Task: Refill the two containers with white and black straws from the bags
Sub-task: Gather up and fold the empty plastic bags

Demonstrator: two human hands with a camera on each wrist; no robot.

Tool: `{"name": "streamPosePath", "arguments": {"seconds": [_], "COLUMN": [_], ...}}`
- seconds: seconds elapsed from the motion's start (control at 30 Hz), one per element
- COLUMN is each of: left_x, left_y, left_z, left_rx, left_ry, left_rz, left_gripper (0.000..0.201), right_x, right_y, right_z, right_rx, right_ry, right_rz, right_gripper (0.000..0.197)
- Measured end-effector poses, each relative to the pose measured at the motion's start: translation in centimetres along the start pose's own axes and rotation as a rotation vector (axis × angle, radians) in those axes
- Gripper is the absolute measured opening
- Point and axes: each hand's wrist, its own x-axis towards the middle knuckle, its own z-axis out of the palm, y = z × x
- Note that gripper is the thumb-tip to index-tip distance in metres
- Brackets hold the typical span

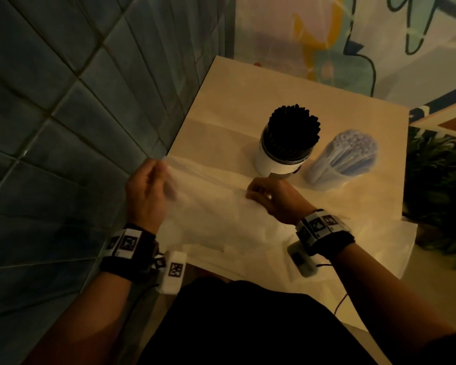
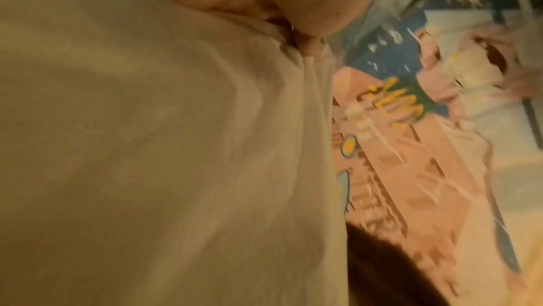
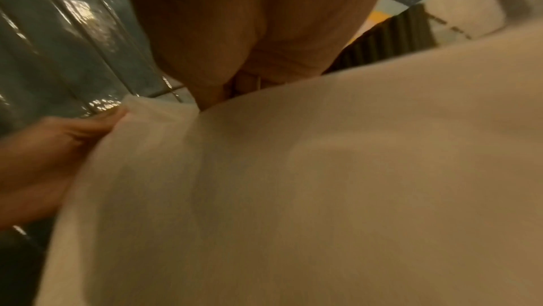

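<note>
Hands [image 1: 148,191] [image 1: 271,198] pinch translucent white bag [image 1: 221,219], limp and creased.

A pale table [image 1: 221,101] carries a cup of black straws [image 1: 287,143], a white-straw container [image 1: 342,159] and a thin white bag [image 1: 221,217].

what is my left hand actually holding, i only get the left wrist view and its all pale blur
Observer: The left hand pinches one end of a translucent white bag lying across the table.
Operator: wheres the other hand
Observer: The right hand pinches the same bag nearer its middle.
Operator: containers filled?
Observer: The container of black straws looks packed; beside it stands a clear container of pale straws, also full-looking.
</note>
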Motion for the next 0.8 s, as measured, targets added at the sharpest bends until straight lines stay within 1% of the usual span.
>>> {"name": "streamPosePath", "arguments": {"seconds": [0.07,0.1,0.17,0.2,0.23,0.27,0.3,0.33,0.37,0.4,0.47,0.5,0.53,0.57,0.6,0.63,0.67,0.73,0.77,0.8], "left_x": [0.2,0.2,0.5,0.9,1.5,2.1,2.6,2.8,2.9,2.8,2.2,1.8,1.6,1.5,1.4,1.2,1.0,0.6,0.5,0.6], "left_y": [-0.1,-0.1,-0.2,-0.5,-0.9,-1.3,-1.9,-2.3,-3.0,-3.5,-5.2,-6.2,-7.1,-7.4,-7.3,-6.4,-5.1,-1.8,-0.3,1.1], "left_z": [-0.8,-0.9,-1.2,-1.5,-1.9,-2.3,-2.7,-2.8,-2.9,-2.7,-1.9,-1.6,-1.4,-1.3,-0.9,-0.3,0.6,3.2,4.5,5.7], "left_rx": [-0.026,-0.026,-0.022,-0.008,0.002,0.018,0.035,0.059,0.092,0.140,0.299,0.399,0.495,0.557,0.572,0.543,0.477,0.401,0.398,0.386], "left_ry": [0.036,0.036,0.040,0.063,0.101,0.153,0.202,0.233,0.226,0.195,0.050,-0.017,-0.060,-0.065,-0.055,-0.063,-0.116,-0.303,-0.408,-0.486], "left_rz": [-0.037,-0.045,-0.065,-0.087,-0.119,-0.159,-0.191,-0.226,-0.263,-0.311,-0.442,-0.472,-0.469,-0.422,-0.344,-0.227,-0.076,0.198,0.270,0.304], "left_gripper": [0.035,0.035,0.033,0.032,0.032,0.031,0.031,0.030,0.028,0.027,0.037,0.045,0.049,0.047,0.042,0.039,0.045,0.061,0.060,0.050], "right_x": [-0.4,-0.6,-0.8,-1.0,-1.3,-1.5,-1.8,-2.1,-2.2,-2.2,-1.9,-1.6,-1.4,-1.2,-0.9,-0.6,-0.2,0.8,1.4,1.8], "right_y": [0.6,0.6,0.4,0.5,0.7,1.2,1.8,2.3,2.7,2.9,3.1,3.1,3.0,2.6,2.1,1.2,0.2,-2.0,-3.1,-3.9], "right_z": [-0.1,0.1,0.7,1.1,1.1,0.8,0.3,-0.3,-0.9,-1.4,-2.1,-2.5,-2.8,-3.2,-3.4,-3.5,-3.5,-2.8,-2.5,-2.2], "right_rx": [0.038,0.088,0.125,0.095,0.068,0.067,0.106,0.164,0.235,0.312,0.464,0.490,0.458,0.387,0.312,0.258,0.223,0.211,0.212,0.212], "right_ry": [-0.032,-0.062,-0.160,-0.206,-0.216,-0.175,-0.089,0.026,0.148,0.265,0.461,0.528,0.562,0.565,0.540,0.493,0.427,0.304,0.271,0.259], "right_rz": [0.021,0.022,0.038,0.056,0.077,0.108,0.134,0.150,0.170,0.200,0.270,0.295,0.307,0.293,0.260,0.218,0.174,0.089,0.040,-0.014], "right_gripper": [0.011,0.013,0.028,0.031,0.028,0.020,0.014,0.014,0.018,0.020,0.021,0.025,0.028,0.030,0.030,0.028,0.028,0.028,0.027,0.025]}}
